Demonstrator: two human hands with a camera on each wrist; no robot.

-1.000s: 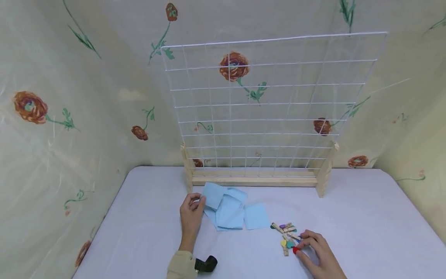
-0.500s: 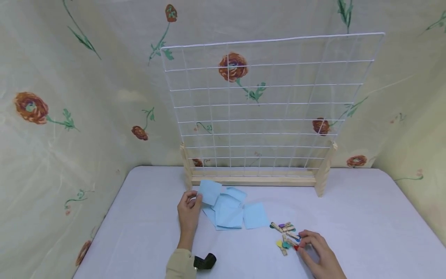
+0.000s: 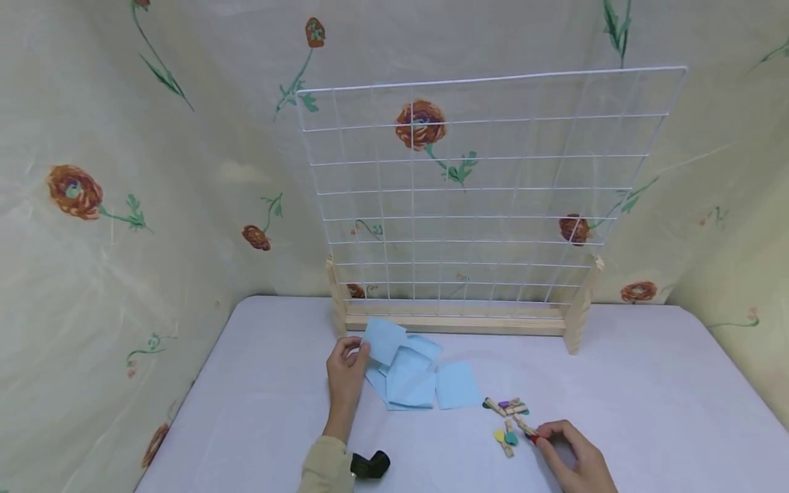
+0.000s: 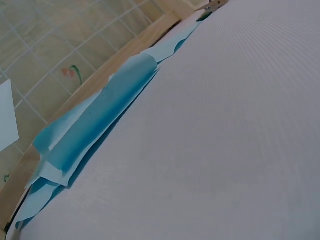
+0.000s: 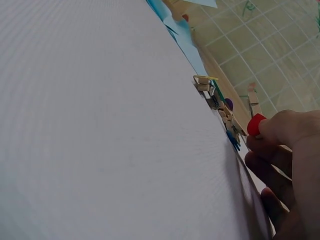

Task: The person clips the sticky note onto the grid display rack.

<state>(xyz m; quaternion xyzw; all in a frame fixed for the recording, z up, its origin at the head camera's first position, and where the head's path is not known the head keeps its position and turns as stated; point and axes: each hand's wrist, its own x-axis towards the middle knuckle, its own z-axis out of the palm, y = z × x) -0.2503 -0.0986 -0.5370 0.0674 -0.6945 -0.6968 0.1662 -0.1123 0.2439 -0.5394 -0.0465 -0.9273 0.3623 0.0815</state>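
Note:
My left hand (image 3: pixel 346 373) pinches a light blue paper square (image 3: pixel 385 340) at its left edge, raised over a loose pile of similar blue papers (image 3: pixel 411 385). In the left wrist view, that held paper (image 4: pixel 7 117) shows only at the left edge. With thumb and fingertips my right hand (image 3: pixel 578 457) grips a small wooden clothespin (image 5: pixel 253 102) by its end, which bears a red decoration (image 5: pixel 256 125). Right beside it lie several more mini clothespins (image 3: pixel 507 407) with green, purple, yellow and blue decorations, partly overlapping one another.
Behind the papers a white wire grid (image 3: pixel 487 198) stands in a wooden base (image 3: pixel 453 324) on the white-covered table (image 3: pixel 259 397). A single blue paper (image 3: pixel 458 385) lies right of the pile. A black object (image 3: pixel 371 465) sticks out at my left wrist. Flowered cloth (image 3: pixel 154 274) hangs around the table.
My right hand has taken hold of the red-decorated clothespin and drawn it slightly right and up from the others. The left hand still holds its paper, barely moved. The head view has shifted slightly.

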